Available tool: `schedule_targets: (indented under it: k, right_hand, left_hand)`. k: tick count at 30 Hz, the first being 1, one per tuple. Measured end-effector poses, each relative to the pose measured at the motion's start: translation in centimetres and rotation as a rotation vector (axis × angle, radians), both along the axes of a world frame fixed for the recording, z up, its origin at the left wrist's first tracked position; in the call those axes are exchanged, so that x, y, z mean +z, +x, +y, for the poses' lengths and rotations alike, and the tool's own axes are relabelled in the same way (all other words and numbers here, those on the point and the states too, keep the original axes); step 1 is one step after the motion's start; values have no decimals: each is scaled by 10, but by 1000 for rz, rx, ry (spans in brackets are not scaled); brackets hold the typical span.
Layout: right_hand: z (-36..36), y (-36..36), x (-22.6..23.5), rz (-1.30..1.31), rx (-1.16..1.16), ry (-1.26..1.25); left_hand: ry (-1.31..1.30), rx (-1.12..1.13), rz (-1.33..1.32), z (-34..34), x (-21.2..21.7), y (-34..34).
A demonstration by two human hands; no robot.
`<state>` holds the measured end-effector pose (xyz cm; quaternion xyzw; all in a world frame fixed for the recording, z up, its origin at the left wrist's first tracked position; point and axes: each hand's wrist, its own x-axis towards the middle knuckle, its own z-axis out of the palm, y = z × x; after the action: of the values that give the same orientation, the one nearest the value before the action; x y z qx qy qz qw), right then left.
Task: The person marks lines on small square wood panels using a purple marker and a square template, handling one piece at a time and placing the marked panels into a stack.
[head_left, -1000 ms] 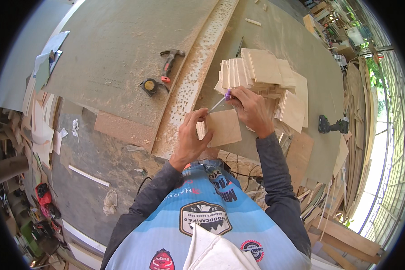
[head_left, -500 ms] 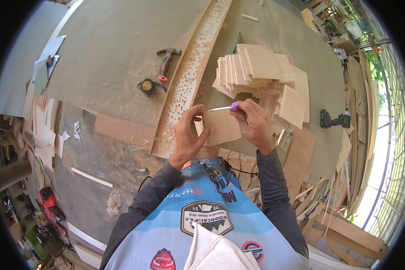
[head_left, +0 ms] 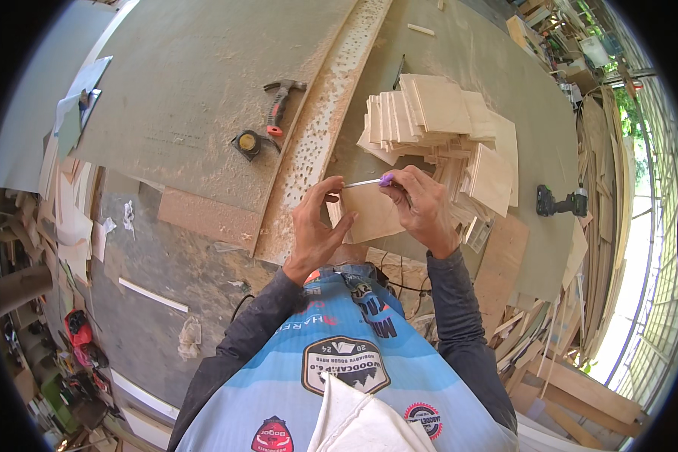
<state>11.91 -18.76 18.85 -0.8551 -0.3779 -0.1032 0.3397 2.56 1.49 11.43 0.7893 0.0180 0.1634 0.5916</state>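
My left hand (head_left: 316,226) grips the left edge of a small square piece of light plywood (head_left: 371,215), holding it up in front of my chest. A thin white pen with a purple end (head_left: 369,181) lies across the top edge of that piece, pinched in my right hand (head_left: 422,207). The right hand also rests against the piece's right side. Just beyond both hands lies a big stack of similar plywood squares (head_left: 437,120) on the workbench (head_left: 203,98).
A long sawdust-covered board (head_left: 316,128) runs diagonally across the bench. A hammer with a red grip (head_left: 279,105) and a tape measure (head_left: 247,143) lie to its left. A cordless drill (head_left: 561,202) sits at the right. Wood offcuts (head_left: 565,361) pile up at the lower right.
The pen has swung from pointing up and right to lying level along the plywood piece's top edge. Both hands and the piece have shifted slightly lower and nearer to me.
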Motion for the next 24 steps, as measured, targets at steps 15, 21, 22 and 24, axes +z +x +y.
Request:
schedule_targets:
  k: [15,21,22,24]
  right_hand:
    - [1,0,0,-92,-2,-53]
    - [0,13,7,-102,55,-112]
    - [0,16,8,-103,64,-118]
    - [0,21,9,-107,83,-130]
  left_hand:
    - [36,2,-12,-1,2,0]
    - [71,2,15,-1,10,0]
    - [65,1,18,-1,12,0]
    - [57,0,16,0,10,-1]
